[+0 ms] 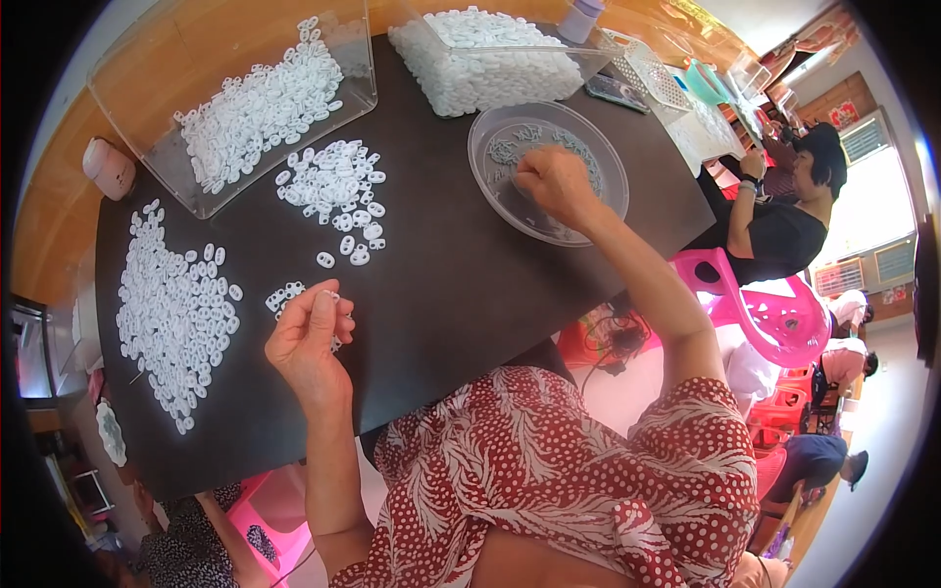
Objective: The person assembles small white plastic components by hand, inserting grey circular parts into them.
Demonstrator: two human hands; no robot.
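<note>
My left hand (pixel 312 343) is raised over the near part of the table, thumb pressed to the fingers. A small white two-holed plastic piece shows at its fingertips, and more white shows by the curled fingers. Just behind it lies a little group of white plastic pieces (pixel 284 297). My right hand (pixel 559 181) reaches into a round clear dish (pixel 480 186) on the right, its fingers bent together. Small grey parts (pixel 527 137) are scattered in that dish. Whatever the right fingertips hold is hidden.
Loose white pieces form a large pile (pixel 176 314) at left and a smaller pile (pixel 338 181) mid-table. Behind stand two clear bins (pixel 353 103) (pixel 490 73) of the same pieces. A phone (pixel 616 91) lies beyond the dish. A person (pixel 794 211) sits at right near a pink chair (pixel 774 318).
</note>
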